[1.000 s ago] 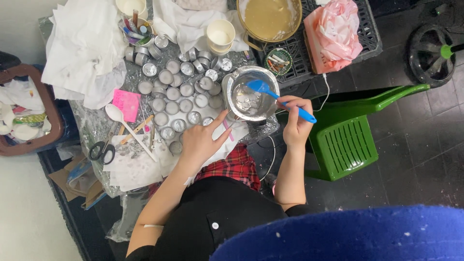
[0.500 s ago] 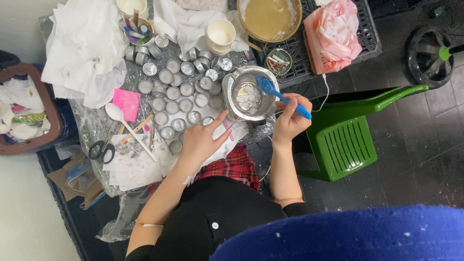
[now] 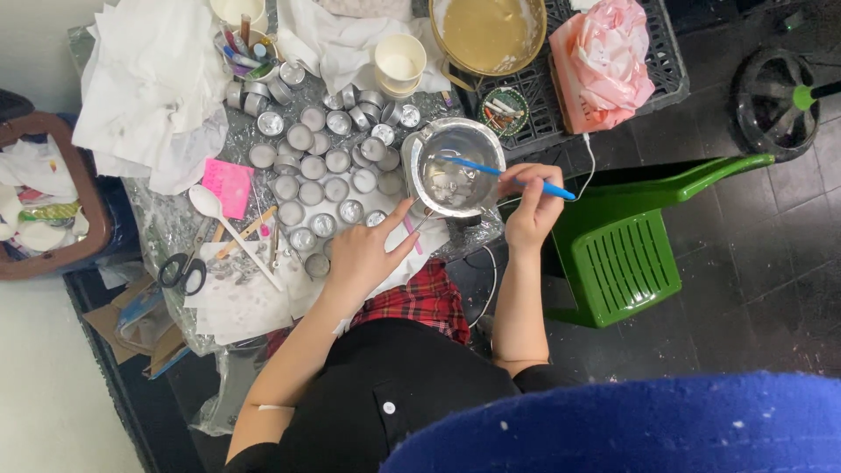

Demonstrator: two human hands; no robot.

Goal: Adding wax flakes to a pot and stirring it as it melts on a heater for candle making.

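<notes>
Right hand (image 3: 530, 210) has its fingers clamped on the handle of a blue spatula (image 3: 504, 173), whose blade reaches into the small metal pot (image 3: 453, 168) near the right edge of the cluttered surface (image 3: 175, 223). White chunks, probably wax, lie in the pot's bottom. Left hand (image 3: 363, 254) rests beside the pot, fingers loosely apart, index and thumb at the thin handle (image 3: 419, 224) that sticks out toward the person; cannot tell if it truly grips it. Rows of little foil cups (image 3: 314, 166) sit just left of the pot, a white spoon (image 3: 229, 231) and scissors (image 3: 182, 273) nearer the left side. To stir well, judged from this: keep the left hand steadying the handle so the pot doesn't tip, keep the blade low against the bottom, move slowly, and avoid flicking anything over the rim onto the cups.
</notes>
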